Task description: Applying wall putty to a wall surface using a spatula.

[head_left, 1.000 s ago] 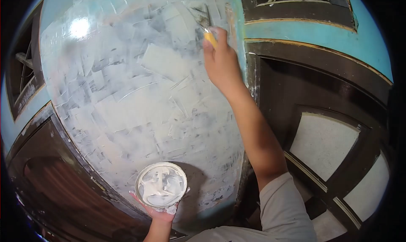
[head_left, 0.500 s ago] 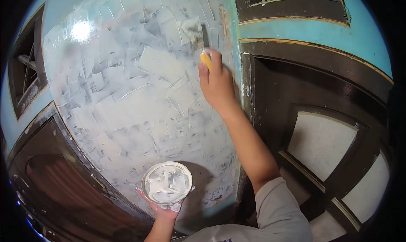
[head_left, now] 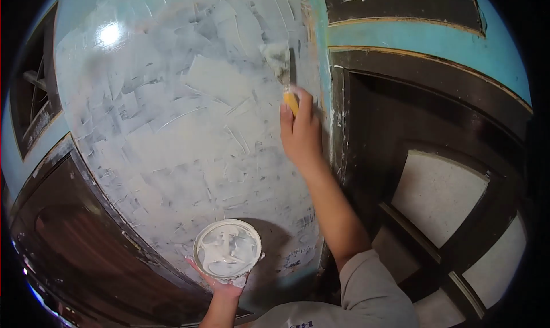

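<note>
Right hand [head_left: 302, 130]: fingers pinch the scraper [head_left: 284, 74]. Left hand [head_left: 224, 288]: fingers, partly hidden, grip the tub [head_left: 195, 251] from below. Apply even pressure at a shallow angle against the wall [head_left: 172, 150]

a flat metal putty knife with a yellow handle [head_left: 282, 71], its blade smeared with pale paste and dark smudges, points upward against the whitish, patchily coated wall [head_left: 166, 139]. lower down, a round, pale-rimmed tub [head_left: 197, 251] faces up, creamy white paste [head_left: 222, 260] spread unevenly inside.
</note>
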Demonstrator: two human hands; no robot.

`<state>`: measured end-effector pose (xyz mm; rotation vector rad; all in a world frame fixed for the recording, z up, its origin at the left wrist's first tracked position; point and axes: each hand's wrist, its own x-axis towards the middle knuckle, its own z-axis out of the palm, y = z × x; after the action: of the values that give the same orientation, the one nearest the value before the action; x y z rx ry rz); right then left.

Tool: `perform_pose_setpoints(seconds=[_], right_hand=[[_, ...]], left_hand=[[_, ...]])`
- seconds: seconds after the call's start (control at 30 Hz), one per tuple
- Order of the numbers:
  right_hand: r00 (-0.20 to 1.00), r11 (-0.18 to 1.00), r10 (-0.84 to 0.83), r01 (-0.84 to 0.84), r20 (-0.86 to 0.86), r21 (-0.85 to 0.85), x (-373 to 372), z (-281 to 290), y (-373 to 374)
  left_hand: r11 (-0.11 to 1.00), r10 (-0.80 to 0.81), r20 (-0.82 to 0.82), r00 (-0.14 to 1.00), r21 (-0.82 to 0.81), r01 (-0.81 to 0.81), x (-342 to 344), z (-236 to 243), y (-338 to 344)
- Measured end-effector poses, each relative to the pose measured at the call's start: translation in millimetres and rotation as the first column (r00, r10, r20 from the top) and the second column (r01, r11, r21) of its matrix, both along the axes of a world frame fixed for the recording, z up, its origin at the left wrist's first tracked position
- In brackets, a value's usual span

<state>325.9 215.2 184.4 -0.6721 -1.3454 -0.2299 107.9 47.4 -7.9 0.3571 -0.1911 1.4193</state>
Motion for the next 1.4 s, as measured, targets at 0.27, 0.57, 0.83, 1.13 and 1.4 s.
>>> perform_pose_setpoints(seconds=[0.27,0.57,0.83,1.13,1.4], right_hand=[[0.988,0.989,-0.148,0.149,0.037,-0.019,41,-42,24],[1.0,0.99,0.008,-0.005,0.018,-0.142,40,24,20],[0.999,0.993,0.025,-0.021,0.032,-0.119,50,-104,4],[0.991,0.961,0.133,-0.127,0.005,-0.247,69,-107,6],[0.987,0.945,0.155,-0.159,-0.036,-0.288,68,-219,-3]], left_hand=[[0.991,0.028,-0.029,0.999,-0.128,-0.032,8,-9,2],[0.994,0.091,-0.254,0.963,0.076,-0.074,20,-16,13],[0.979,0.195,0.098,0.976,-0.076,-0.188,42,-10,-3],[0.969,0.235,-0.03,0.971,-0.077,-0.237,66,-19,15],[0.941,0.331,0.096,0.939,-0.113,-0.32,83,-25,27]])
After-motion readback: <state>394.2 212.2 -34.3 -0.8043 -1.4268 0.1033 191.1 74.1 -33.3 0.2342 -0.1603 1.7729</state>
